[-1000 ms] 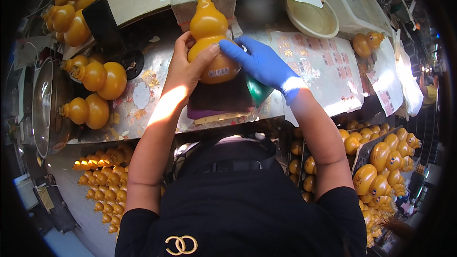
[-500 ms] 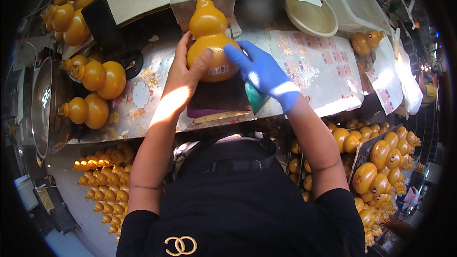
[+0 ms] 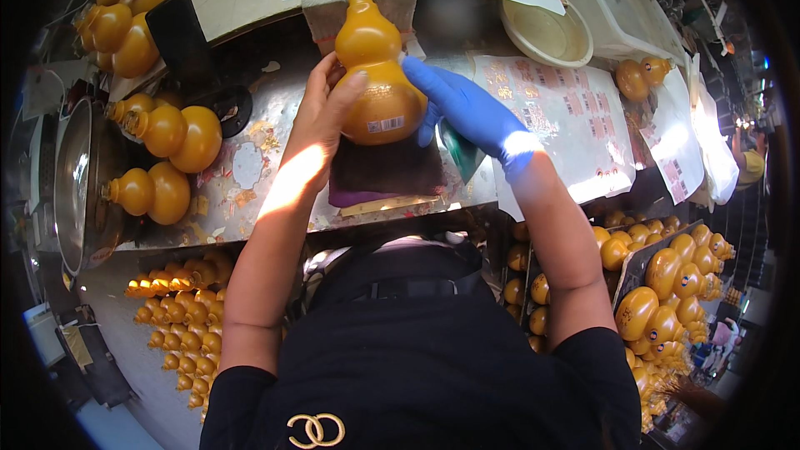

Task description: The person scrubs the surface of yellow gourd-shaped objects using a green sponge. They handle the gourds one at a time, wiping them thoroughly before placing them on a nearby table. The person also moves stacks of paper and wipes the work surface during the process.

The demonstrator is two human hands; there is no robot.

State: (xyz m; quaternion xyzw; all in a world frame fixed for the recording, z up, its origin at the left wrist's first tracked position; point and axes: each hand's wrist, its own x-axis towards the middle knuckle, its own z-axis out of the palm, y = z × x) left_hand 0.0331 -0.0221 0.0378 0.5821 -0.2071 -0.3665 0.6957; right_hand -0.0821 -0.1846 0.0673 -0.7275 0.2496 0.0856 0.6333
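Note:
A glossy mustard-yellow, gourd-shaped bottle [image 3: 377, 104] lies in front of me, its neck pointing away onto a folded grey cloth [image 3: 398, 2]. A small white barcode label sits on its wide lower bulb. My bare left hand [image 3: 323, 108] is wrapped round the bulb's left side, thumb on top. My right hand [image 3: 471, 108], in a blue glove, is at the bulb's right side with its thumb near the bottle's waist. Beneath the gloved palm shows a flat green piece [image 3: 460, 154], held by fingers that are mostly hidden. Under the bottle's base is a dark pad [image 3: 387, 168].
Sheets of printed labels [image 3: 567, 108] lie on the right of the metal table, below a cream basin [image 3: 546, 33]. More gourd bottles [image 3: 179, 137] lie at the left, beside a phone on a stand [image 3: 179, 37] and a large metal pan [image 3: 75, 183]. Racked bottles [image 3: 662, 283] flank me below.
The gloved right hand has shifted slightly right, its thumb moving off the bulb's front to its side. The green piece moved with it. The bottle has turned or shifted slightly right.

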